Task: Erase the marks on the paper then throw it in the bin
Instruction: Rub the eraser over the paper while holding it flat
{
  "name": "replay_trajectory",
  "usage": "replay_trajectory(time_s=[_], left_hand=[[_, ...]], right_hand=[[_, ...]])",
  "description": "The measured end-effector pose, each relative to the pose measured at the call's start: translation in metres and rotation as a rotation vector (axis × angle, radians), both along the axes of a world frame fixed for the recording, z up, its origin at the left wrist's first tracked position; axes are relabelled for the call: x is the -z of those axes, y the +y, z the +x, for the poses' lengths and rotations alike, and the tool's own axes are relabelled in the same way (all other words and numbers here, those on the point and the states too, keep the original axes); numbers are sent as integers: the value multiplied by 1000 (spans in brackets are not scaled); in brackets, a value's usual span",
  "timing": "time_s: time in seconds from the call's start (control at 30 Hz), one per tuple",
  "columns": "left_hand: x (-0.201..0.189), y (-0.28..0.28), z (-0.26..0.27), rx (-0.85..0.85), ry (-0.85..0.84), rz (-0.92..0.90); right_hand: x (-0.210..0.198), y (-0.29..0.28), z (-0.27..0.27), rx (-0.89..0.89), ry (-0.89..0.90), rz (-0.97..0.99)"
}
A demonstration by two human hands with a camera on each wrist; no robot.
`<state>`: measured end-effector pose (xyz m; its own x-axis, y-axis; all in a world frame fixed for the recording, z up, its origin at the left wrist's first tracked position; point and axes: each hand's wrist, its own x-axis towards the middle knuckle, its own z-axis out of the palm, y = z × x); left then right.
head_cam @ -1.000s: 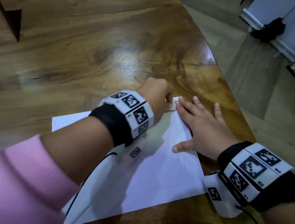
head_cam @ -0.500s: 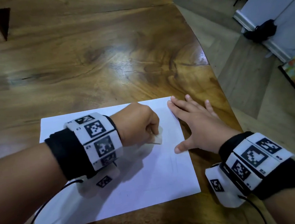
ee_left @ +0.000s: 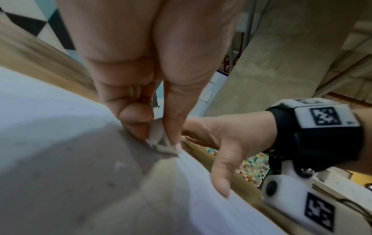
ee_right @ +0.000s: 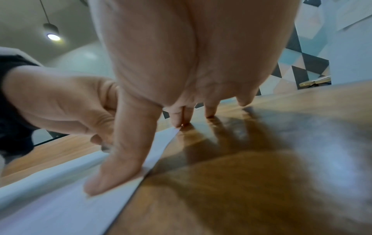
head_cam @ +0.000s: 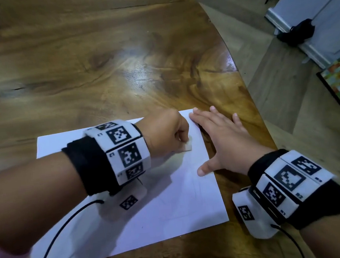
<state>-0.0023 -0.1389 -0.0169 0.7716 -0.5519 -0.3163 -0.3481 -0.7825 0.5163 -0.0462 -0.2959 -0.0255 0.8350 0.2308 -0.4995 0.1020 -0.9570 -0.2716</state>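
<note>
Left hand [head_cam: 165,133] pinches white eraser [head_cam: 187,146] against paper [head_cam: 171,210]; the pinch shows clearest in the left wrist view. Right hand [head_cam: 223,145] lies flat, fingers spread, on paper's right edge.

Head view: bright, even, sharp in the centre; glare patch on the wooden table [head_cam: 138,74]. Soft shadow of the left hand [head_cam: 165,133] on the paper [head_cam: 171,206]. Both wrist views are motion-blurred with heavy fisheye stretch at the edges. Lit pendant lamp [ee_right: 52,35] overhead; finger shadows on wood.

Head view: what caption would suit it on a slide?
Left hand rubs an eraser on white paper; right hand pins its edge.
</note>
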Motion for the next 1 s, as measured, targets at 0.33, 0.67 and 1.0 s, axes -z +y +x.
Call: replay_trajectory(time_s=[0.33,0.67,1.0], left_hand=[[-4,-7,-17,74,-23,15],[-7,-9,12,-73,-128,25],[-7,-6,25,-185,-147,6]], right_hand=[[0,0,0,-8,7,-7],[-1,0,0,-4,19,-9],[0,0,-1,-7,-10,-10]])
